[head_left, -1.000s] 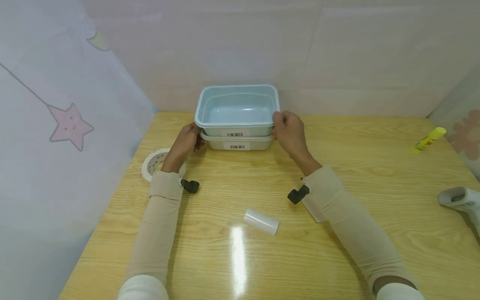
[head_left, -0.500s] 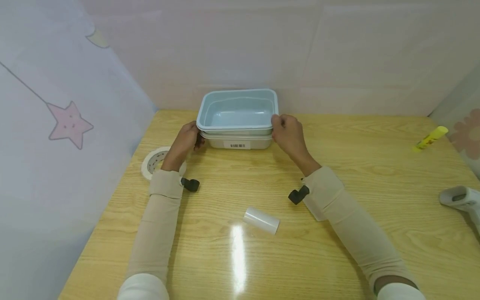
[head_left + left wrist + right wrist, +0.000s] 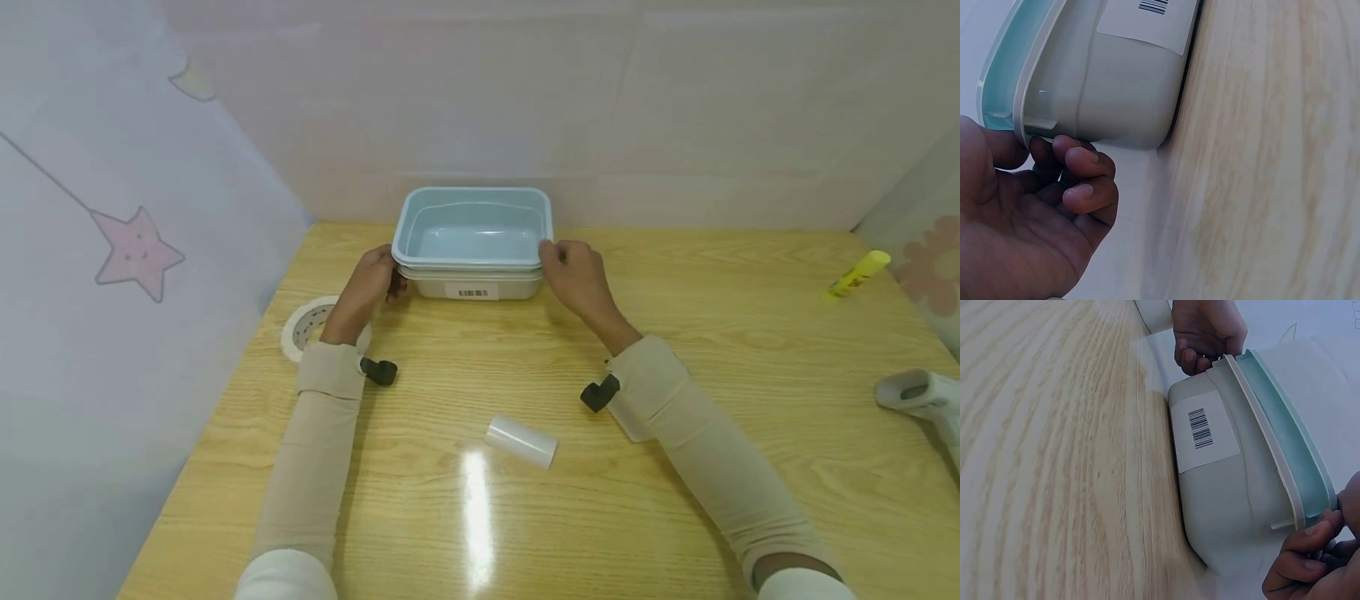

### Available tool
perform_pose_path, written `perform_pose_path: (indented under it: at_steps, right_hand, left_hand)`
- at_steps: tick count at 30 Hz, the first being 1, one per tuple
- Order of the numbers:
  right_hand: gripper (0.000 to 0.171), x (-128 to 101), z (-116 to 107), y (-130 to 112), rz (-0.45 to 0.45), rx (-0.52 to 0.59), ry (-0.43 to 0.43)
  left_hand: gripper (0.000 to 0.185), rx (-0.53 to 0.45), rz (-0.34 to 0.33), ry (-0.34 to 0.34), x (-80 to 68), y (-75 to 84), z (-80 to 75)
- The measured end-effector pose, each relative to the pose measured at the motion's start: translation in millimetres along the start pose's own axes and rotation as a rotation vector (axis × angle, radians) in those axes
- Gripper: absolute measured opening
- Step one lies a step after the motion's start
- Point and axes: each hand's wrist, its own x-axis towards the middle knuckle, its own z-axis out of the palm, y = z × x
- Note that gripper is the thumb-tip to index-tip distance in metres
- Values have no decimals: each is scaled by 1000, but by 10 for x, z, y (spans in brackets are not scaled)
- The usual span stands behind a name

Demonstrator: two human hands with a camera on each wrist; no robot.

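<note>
A light blue plastic tub [image 3: 472, 242] sits nested inside a beige tub [image 3: 517, 289] at the back of the wooden table. The beige tub's front bears a white barcode label [image 3: 1200, 428]. My left hand [image 3: 367, 287] holds the blue tub's rim at the left end; in the left wrist view its curled fingers lie beside the beige rim. At the right end, my right hand [image 3: 577, 279] pinches the blue rim, fingers curled below it. Both rims lie close together, with a narrow blue band showing above the beige one. The blue tub's lower part is hidden inside.
A roll of white tape [image 3: 300, 325] lies partly under my left wrist. Nearer me lies a white cylinder [image 3: 522, 442]. A clear flat piece [image 3: 632, 421] shows under my right forearm. A yellow glue stick [image 3: 858, 277] and a pale grey device [image 3: 922, 400] are on the right.
The blue tub has gone down into the beige tub, tilting briefly and then levelling, so its own label no longer shows. My right hand lowered with it; my left hand stayed nearly in place.
</note>
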Motion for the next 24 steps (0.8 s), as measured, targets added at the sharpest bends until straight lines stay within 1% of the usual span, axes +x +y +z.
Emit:
perform_pose_path:
  at_steps: [4, 10, 11, 13, 15, 18, 22, 24]
  right_hand:
    - [53, 4, 13, 24, -11, -21, -4]
    - [54, 7, 2, 28, 2, -75, -10]
    - [55, 9, -2, 26, 3, -88, -7]
    - [57, 13, -9, 24, -5, -119, 2]
    - [59, 10, -12, 29, -20, -143, 6]
    - [61, -8, -21, 60, -50, -190, 8]
    - [59, -66, -99, 151, -92, -290, 5]
    - [57, -113, -184, 207, -115, -346, 4]
  left_hand:
    - [33, 11, -15, 6, -10, 9, -3]
    - [34, 2, 1, 1, 21, -18, -7]
    - [34, 7, 2, 5, 35, -29, -10]
    - [35, 49, -1, 26, 71, -70, -23]
    - [37, 112, -4, 57, 93, -121, -38]
    - [43, 295, 27, 116, 92, -206, -71]
    - [49, 542, 109, 172, 6, -245, -120]
    - [48, 625, 135, 180, -62, -230, -139]
